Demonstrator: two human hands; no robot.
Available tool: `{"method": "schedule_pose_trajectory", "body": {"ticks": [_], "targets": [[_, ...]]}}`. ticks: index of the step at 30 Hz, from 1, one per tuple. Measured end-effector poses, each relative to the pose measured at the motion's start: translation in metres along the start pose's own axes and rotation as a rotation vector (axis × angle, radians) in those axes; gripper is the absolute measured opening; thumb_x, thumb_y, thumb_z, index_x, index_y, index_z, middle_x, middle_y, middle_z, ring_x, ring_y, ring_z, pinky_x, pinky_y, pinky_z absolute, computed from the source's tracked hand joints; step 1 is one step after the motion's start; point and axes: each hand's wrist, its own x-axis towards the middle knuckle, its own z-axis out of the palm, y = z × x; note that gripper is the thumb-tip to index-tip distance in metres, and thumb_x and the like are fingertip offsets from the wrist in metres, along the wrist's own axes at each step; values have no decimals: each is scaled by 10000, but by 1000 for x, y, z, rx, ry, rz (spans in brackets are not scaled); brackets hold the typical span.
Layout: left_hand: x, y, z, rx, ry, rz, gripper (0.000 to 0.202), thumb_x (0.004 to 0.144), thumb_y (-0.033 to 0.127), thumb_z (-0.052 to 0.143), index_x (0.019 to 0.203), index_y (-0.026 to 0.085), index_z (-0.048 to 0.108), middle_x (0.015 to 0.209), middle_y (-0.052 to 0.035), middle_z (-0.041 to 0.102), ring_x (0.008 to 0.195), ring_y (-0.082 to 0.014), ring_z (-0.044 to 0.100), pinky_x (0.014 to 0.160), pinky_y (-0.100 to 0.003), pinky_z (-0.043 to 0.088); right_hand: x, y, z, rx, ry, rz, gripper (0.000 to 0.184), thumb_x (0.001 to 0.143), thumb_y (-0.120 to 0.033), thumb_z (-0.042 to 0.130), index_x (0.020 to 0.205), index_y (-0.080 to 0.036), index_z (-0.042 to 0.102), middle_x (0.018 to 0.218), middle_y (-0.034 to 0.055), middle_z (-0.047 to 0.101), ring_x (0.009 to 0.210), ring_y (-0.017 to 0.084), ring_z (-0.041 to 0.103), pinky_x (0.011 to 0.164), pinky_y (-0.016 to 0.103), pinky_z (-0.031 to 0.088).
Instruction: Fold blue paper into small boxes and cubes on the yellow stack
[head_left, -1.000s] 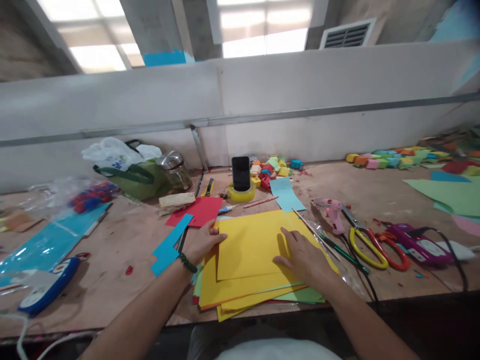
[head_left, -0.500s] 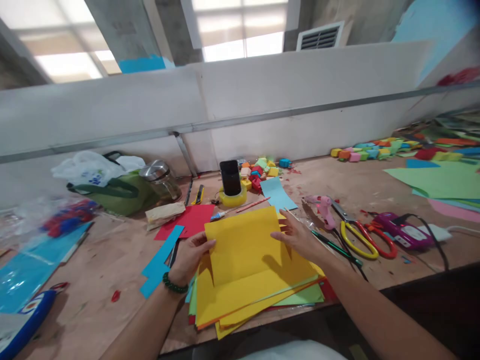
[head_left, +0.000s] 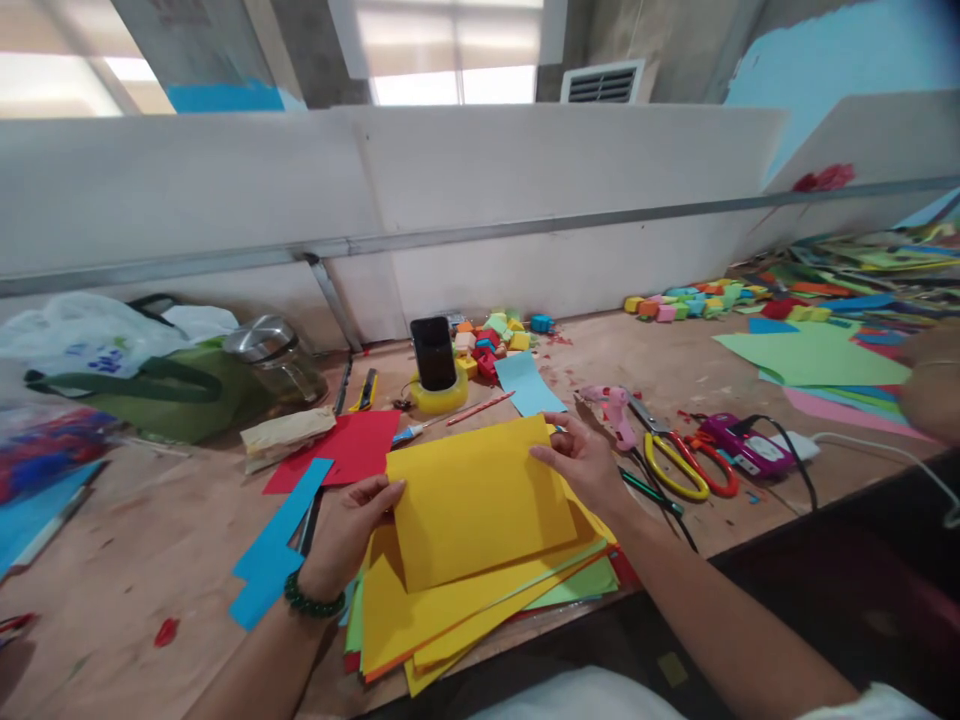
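A yellow sheet of paper (head_left: pixel 476 500) is held between my two hands, tilted up over a stack of coloured paper (head_left: pixel 442 625). My left hand (head_left: pixel 349 525), with a dark green bead bracelet at the wrist, pinches the sheet's left edge, thumb in front. My right hand (head_left: pixel 581 465) grips its upper right corner, thumb in front and fingers behind. More yellow and green sheets show in the stack below. Left of the stack lie blue paper strips (head_left: pixel 281 540) and a red sheet (head_left: pixel 341 452).
A phone (head_left: pixel 433 353) leans in a yellow tape roll (head_left: pixel 440 392) behind the sheet. Rightward are a pink glue gun (head_left: pixel 616 412), scissors (head_left: pixel 679 465) and a purple power strip (head_left: pixel 750 447). Small paper cubes (head_left: pixel 491 340) lie at the back. Another person's blurred hand (head_left: pixel 930 385) is at far right.
My right hand has closed on the sheet's right corner; its fingers were spread apart before. The sheet's lower edge now stands clear of the fold shape seen earlier. The view has turned right.
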Motion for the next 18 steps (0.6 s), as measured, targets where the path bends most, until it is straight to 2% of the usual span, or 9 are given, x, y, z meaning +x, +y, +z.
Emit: {"method": "schedule_pose_trajectory", "body": {"ticks": [10, 13, 18], "targets": [[13, -22, -7, 75, -23, 74, 361, 614, 468, 780, 676, 141, 641, 647, 3, 617, 602, -117, 554, 572, -216, 455, 0, 15, -8, -64, 30, -31, 606, 647, -460, 755, 1145, -177, 556, 588, -65, 557, 556, 122, 548, 531, 236, 443], [13, -22, -5, 76, -22, 75, 366, 597, 462, 785, 665, 137, 631, 639, 6, 607, 592, -108, 540, 568, -211, 438, 0, 18, -11, -95, 26, -29, 594, 655, -451, 755, 1146, -182, 556, 609, -49, 584, 571, 135, 562, 536, 249, 451], [5, -10, 4, 73, 31, 76, 410, 513, 488, 793, 584, 141, 587, 554, 27, 549, 534, -96, 493, 533, -210, 404, 0, 16, -10, -153, 20, -40, 590, 659, -481, 736, 1132, -182, 549, 601, -45, 589, 549, 137, 548, 512, 246, 430]]}}
